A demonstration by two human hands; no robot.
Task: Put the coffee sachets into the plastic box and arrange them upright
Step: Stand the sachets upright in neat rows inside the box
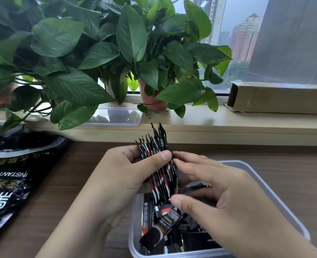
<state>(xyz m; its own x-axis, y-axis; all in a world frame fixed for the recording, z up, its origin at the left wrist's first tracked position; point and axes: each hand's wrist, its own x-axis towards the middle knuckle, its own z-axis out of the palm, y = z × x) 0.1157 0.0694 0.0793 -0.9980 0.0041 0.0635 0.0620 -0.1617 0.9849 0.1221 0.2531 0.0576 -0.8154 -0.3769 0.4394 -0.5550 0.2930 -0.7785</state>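
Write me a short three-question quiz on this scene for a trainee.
1. True or false: the left hand grips a bundle of sachets over the plastic box.
2. Where is the clear lid? A on the box; B on the windowsill; C on the floor.
3. Are the loose sachets in the box upright yet?
Key: 1 true; 2 B; 3 no.
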